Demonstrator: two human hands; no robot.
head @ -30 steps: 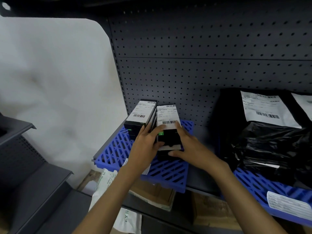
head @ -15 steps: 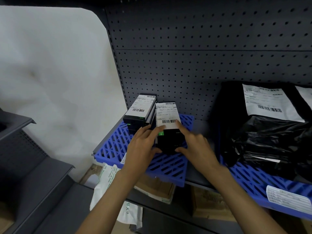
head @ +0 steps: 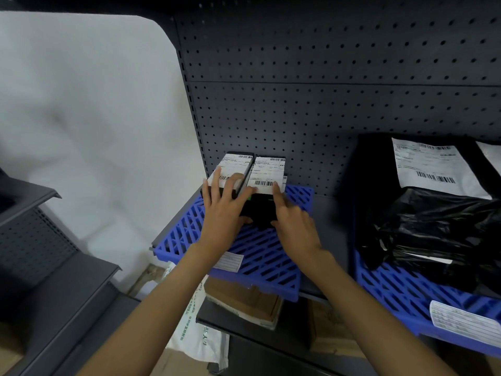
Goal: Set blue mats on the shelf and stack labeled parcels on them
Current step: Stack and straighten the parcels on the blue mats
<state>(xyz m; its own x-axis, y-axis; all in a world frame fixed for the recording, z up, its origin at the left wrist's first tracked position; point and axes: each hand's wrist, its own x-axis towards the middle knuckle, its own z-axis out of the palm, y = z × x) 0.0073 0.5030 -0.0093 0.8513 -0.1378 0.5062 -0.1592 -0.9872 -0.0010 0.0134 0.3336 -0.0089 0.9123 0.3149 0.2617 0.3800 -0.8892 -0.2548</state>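
Two black boxed parcels with white barcode labels stand side by side at the back of the left blue mat (head: 260, 256), against the pegboard. My left hand (head: 223, 215) lies flat with spread fingers over the front of the left parcel (head: 234, 164), its thumb at the lower front of the right parcel (head: 267, 169). My right hand (head: 294, 223) holds the right parcel from its right side, index finger on the label, thumb at the front bottom edge. A second blue mat (head: 393, 289) to the right carries black plastic-wrapped parcels (head: 433, 218), one with a white label (head: 431, 166).
The dark pegboard back wall (head: 325, 104) stands right behind the boxes. A strip of bare grey shelf (head: 330, 221) separates the two mats. Below the shelf lie a cardboard box (head: 241, 299) and a white printed bag (head: 195, 335). Another grey shelving unit (head: 40, 253) stands at left.
My left hand has shifted from the right parcel onto the left one. Both parcels now sit further back on the mat, close together against the pegboard.
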